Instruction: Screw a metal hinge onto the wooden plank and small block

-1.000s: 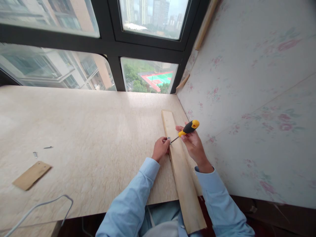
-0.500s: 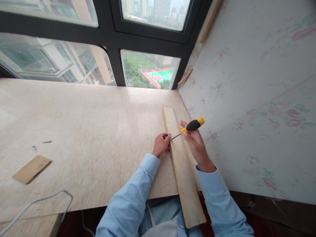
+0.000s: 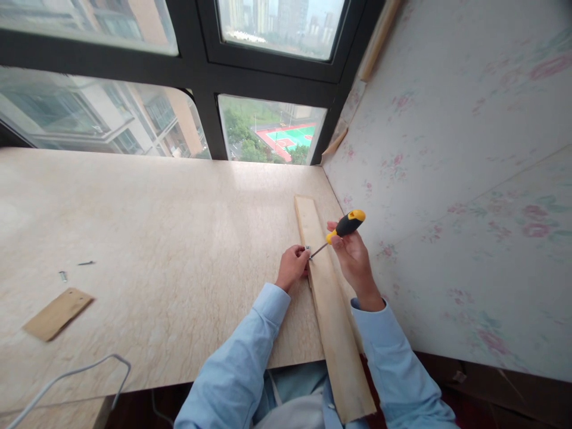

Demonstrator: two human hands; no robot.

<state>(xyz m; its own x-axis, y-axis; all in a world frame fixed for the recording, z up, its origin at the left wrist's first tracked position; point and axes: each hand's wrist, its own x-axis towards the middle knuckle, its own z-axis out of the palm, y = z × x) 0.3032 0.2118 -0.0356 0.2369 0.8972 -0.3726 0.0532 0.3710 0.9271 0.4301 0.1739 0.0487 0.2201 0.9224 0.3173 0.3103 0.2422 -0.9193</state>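
A long pale wooden plank (image 3: 330,310) lies on the marble-patterned table (image 3: 156,238), running from my lap toward the window beside the right wall. My right hand (image 3: 351,256) is closed round a black-and-yellow screwdriver (image 3: 342,229), whose tip points down-left at a small metal screw (image 3: 307,249) on the plank's left edge. My left hand (image 3: 292,267) pinches that small metal piece against the plank's edge, fingers curled.
A small flat piece of brown board (image 3: 57,314) lies at the table's left, with two small dark screws (image 3: 74,269) just beyond it. A bent white wire (image 3: 71,375) crosses the near left corner. A flowered wall (image 3: 447,179) stands close on the right; windows behind.
Both hands stay at the same spot on the plank. The screwdriver handle has shifted slightly in my right hand; the view itself has bobbed a little.
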